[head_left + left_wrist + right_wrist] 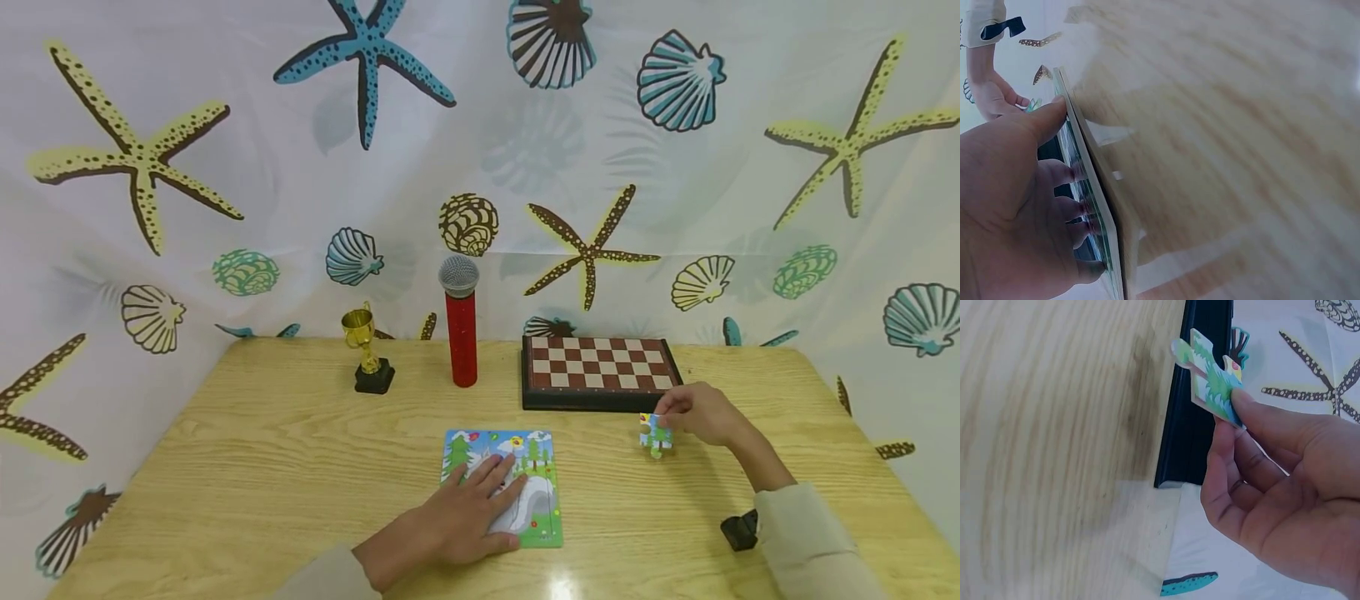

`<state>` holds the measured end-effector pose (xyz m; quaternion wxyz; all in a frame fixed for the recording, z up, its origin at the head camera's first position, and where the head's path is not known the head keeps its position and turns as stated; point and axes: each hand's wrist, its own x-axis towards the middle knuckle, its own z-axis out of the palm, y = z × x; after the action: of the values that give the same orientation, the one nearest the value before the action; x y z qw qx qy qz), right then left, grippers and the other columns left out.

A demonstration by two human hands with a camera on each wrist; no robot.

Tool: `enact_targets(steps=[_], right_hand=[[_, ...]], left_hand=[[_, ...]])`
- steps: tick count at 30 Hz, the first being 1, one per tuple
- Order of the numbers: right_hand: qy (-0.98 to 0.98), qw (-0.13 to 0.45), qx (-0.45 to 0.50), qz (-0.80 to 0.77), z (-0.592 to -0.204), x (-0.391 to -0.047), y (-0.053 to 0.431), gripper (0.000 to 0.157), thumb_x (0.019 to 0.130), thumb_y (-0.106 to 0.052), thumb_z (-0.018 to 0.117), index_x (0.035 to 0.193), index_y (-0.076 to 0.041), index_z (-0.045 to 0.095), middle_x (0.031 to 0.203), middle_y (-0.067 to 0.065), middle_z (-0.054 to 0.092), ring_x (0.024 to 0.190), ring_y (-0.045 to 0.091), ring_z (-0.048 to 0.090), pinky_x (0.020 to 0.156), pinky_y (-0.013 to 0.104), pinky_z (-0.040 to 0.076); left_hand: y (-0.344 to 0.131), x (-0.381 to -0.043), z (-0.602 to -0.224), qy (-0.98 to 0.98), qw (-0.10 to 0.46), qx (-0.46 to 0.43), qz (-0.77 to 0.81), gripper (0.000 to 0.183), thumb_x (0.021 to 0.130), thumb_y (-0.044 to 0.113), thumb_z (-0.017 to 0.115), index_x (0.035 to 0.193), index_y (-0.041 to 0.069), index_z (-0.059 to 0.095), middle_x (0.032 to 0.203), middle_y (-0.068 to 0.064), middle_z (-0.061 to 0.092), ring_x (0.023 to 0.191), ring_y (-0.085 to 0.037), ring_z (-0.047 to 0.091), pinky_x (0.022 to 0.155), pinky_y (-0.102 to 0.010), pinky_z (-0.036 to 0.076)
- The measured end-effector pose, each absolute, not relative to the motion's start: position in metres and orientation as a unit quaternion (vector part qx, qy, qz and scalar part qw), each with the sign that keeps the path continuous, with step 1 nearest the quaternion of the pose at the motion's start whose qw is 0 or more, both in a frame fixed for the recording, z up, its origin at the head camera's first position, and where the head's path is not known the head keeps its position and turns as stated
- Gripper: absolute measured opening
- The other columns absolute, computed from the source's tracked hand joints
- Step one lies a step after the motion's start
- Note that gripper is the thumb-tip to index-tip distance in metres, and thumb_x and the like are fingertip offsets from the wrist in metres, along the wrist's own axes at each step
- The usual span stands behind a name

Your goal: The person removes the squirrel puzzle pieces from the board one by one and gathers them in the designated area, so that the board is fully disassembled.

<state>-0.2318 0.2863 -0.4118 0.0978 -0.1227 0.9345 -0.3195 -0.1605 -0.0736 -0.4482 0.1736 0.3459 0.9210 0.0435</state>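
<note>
A square jigsaw puzzle (pixel 542 500) with a picture of trees, sky and a grey path lies flat on the wooden table. My left hand (pixel 467 512) rests on it, fingers spread across the picture, covering its lower left part. In the left wrist view the thumb and fingertips of the left hand (pixel 1010 206) touch the puzzle's face. To the right, above the tabletop, my right hand (pixel 705 414) pinches a puzzle piece (pixel 656 437) by its edge. In the right wrist view this puzzle piece (pixel 1213 384), printed with a green tree, is between thumb and forefinger.
Behind the right hand lies a chessboard (pixel 596 367) with a black frame. A red microphone (pixel 462 333) stands upright beside a gold trophy cup (pixel 367 350) on a black base. The back and sides are hung with a seashell-patterned cloth (pixel 480 150).
</note>
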Motion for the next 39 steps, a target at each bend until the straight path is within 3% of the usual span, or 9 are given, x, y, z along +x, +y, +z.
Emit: enact_targets(steps=[11, 27, 34, 39], right_hand=[[0.957, 0.081, -0.084, -0.265, -0.425, -0.232, 0.302, 0.008, 0.086, -0.011, 0.068, 0.085, -0.003, 0.069, 0.083, 0.009, 0.067, 0.071, 0.015, 0.051, 0.062, 0.029, 0.041], [0.969, 0.081, 0.003, -0.233, -0.432, -0.233, 0.307, 0.010, 0.080, -0.011, 0.074, 0.082, -0.001, 0.074, 0.081, 0.010, 0.072, 0.079, 0.023, 0.061, 0.074, 0.041, 0.049], [0.974, 0.055, -0.044, -0.217, -0.432, -0.233, 0.299, 0.009, 0.080, -0.011, 0.074, 0.080, -0.002, 0.074, 0.078, 0.009, 0.072, 0.072, 0.021, 0.063, 0.076, 0.045, 0.049], [0.965, 0.050, -0.083, -0.244, -0.431, -0.234, 0.281, 0.008, 0.080, -0.009, 0.074, 0.081, -0.001, 0.073, 0.073, 0.007, 0.071, 0.065, 0.014, 0.060, 0.065, 0.036, 0.051]], left_hand=[[-0.076, -0.157, -0.449, 0.920, 0.151, 0.357, 0.052, 0.073, 0.093, 0.060, 0.041, 0.152, 0.020, 0.023, 0.161, -0.007, 0.013, 0.148, -0.027, 0.013, 0.113, -0.057, 0.022], [-0.078, -0.155, -0.447, 0.923, 0.138, 0.357, 0.041, 0.071, 0.094, 0.061, 0.039, 0.152, 0.023, 0.023, 0.161, -0.005, 0.013, 0.148, -0.025, 0.015, 0.114, -0.056, 0.022], [-0.089, -0.157, -0.441, 0.927, 0.145, 0.341, 0.057, 0.072, 0.094, 0.060, 0.040, 0.152, 0.022, 0.022, 0.161, -0.005, 0.013, 0.148, -0.026, 0.014, 0.114, -0.058, 0.019], [-0.100, -0.157, -0.438, 0.928, 0.149, 0.334, 0.069, 0.071, 0.094, 0.058, 0.043, 0.152, 0.021, 0.024, 0.160, -0.006, 0.015, 0.148, -0.028, 0.016, 0.113, -0.059, 0.020]])
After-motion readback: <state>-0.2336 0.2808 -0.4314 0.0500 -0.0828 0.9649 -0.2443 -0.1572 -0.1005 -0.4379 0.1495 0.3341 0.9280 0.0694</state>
